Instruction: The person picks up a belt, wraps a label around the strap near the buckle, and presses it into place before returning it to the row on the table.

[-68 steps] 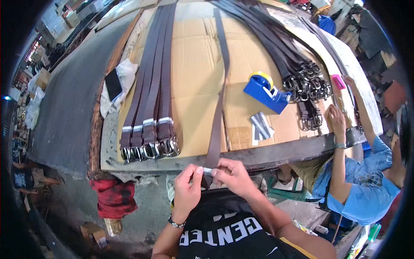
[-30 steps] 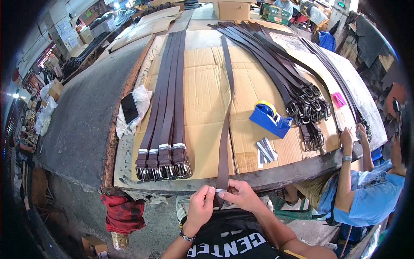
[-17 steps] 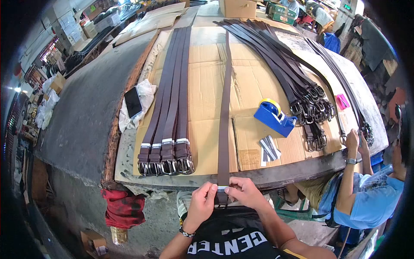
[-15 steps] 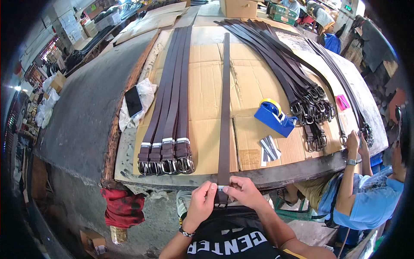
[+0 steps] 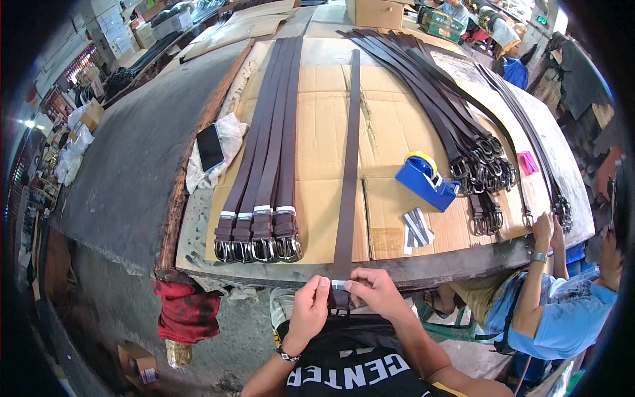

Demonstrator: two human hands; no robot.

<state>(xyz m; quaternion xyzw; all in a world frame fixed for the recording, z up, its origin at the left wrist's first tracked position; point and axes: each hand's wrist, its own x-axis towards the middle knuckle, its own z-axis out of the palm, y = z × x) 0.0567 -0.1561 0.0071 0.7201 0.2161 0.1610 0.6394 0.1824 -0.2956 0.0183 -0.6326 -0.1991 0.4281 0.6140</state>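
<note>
A single dark brown belt (image 5: 348, 165) lies lengthwise across the cardboard, its buckle end hanging over the table's front edge. My left hand (image 5: 309, 311) pinches the belt's left side near a small white label band (image 5: 338, 284). On the other side, my right hand (image 5: 377, 294) grips the belt with its thumb at the label. Left of it lie several belts (image 5: 264, 152) with white bands and silver buckles. A blue tape dispenser (image 5: 426, 182) with yellow tape and some grey-white label strips (image 5: 417, 229) are to the right.
Many dark belts (image 5: 430, 92) with buckles lie at the right. A phone (image 5: 210, 148) rests on white plastic at the left, and a pink object (image 5: 528, 163) is far right. A co-worker in a blue shirt (image 5: 559, 311) has hands at the table's right edge.
My view has shifted slightly. My right thumb sits a little differently on the label band, and more of the white band shows between my hands.
</note>
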